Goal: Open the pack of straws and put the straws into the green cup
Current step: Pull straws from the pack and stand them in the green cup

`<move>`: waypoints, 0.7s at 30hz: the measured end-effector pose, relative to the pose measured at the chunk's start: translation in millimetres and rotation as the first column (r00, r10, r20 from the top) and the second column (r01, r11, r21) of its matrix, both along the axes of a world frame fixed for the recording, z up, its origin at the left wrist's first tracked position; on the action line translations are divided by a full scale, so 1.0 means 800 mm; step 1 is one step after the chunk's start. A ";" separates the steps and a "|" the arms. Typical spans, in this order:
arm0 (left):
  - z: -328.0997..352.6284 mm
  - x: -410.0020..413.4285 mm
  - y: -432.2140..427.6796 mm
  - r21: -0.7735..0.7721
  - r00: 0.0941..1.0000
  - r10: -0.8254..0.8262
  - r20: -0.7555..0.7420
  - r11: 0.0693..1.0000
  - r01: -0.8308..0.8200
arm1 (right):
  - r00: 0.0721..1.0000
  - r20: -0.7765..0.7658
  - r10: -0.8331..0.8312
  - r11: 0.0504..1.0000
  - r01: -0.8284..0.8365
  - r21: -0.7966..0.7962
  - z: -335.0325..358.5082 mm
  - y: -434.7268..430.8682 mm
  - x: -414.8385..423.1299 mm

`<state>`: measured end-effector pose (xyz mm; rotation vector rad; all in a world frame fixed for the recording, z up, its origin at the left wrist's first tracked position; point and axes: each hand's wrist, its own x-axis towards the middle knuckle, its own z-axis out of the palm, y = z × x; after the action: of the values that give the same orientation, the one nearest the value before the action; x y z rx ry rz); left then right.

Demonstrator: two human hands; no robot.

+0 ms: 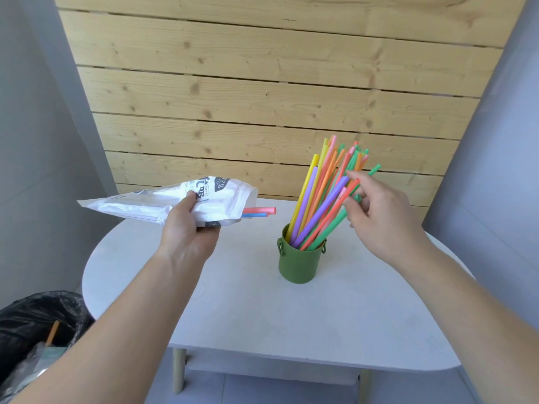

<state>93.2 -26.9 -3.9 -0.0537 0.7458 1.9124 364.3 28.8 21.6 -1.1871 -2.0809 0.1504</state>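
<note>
My left hand (pixel 186 228) grips a white plastic straw pack (pixel 163 201) and holds it level above the table's left side. The pack's mouth points right, and a red and a blue straw (pixel 259 212) stick out of it. A green cup (pixel 299 262) stands upright on the white table (pixel 262 310), holding a bundle of coloured straws (pixel 323 199) that lean to the right. My right hand (pixel 376 205) is up against the leaning bundle, with fingertips curled around a few straws near their upper half.
A bin lined with a black bag (pixel 35 330) sits on the floor at the lower left, beside the table. A wooden plank wall (pixel 262 97) rises right behind the table. Grey walls stand on either side.
</note>
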 end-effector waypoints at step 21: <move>-0.001 0.000 0.001 -0.009 1.000 -0.010 -0.007 1.000 0.010 | 0.982 -0.186 0.028 0.985 -0.058 -0.160 -0.011 -0.007 0.002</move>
<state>93.2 -26.3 -4.9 -0.0482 0.7585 1.9004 365.6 23.4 12.7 -1.1777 -1.9624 0.4436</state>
